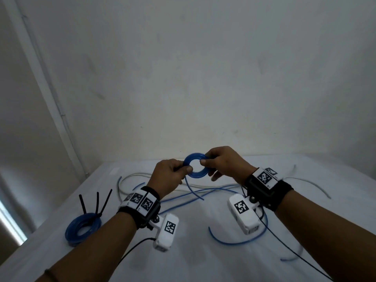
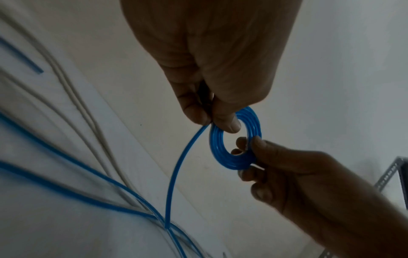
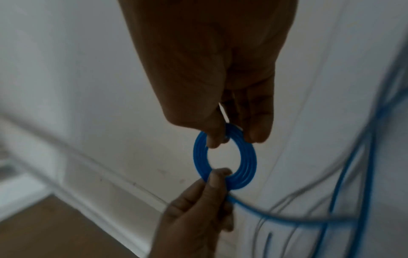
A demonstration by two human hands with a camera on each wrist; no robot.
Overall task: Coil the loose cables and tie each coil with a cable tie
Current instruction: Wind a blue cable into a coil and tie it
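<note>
A small flat coil of blue cable (image 1: pixel 195 165) hangs in the air above the table, held from both sides. My left hand (image 1: pixel 173 174) pinches its left edge between thumb and fingers, and my right hand (image 1: pixel 219 161) pinches its right edge. In the left wrist view the blue coil (image 2: pixel 235 139) has its loose tail (image 2: pixel 176 174) running down from my left fingers to the table. The right wrist view shows the blue coil (image 3: pixel 225 157) pinched at its top and bottom. A finished blue coil (image 1: pixel 82 227) with black cable ties (image 1: pixel 97 202) sticking up lies at the front left.
Loose blue cables (image 1: pixel 203 192) and white cables (image 1: pixel 138 176) lie tangled across the white table (image 1: pixel 203 261). A short blue piece (image 1: pixel 223 239) curves near the front. A plain wall stands right behind the table. A thin black wrist-camera lead (image 1: pixel 295 253) trails right.
</note>
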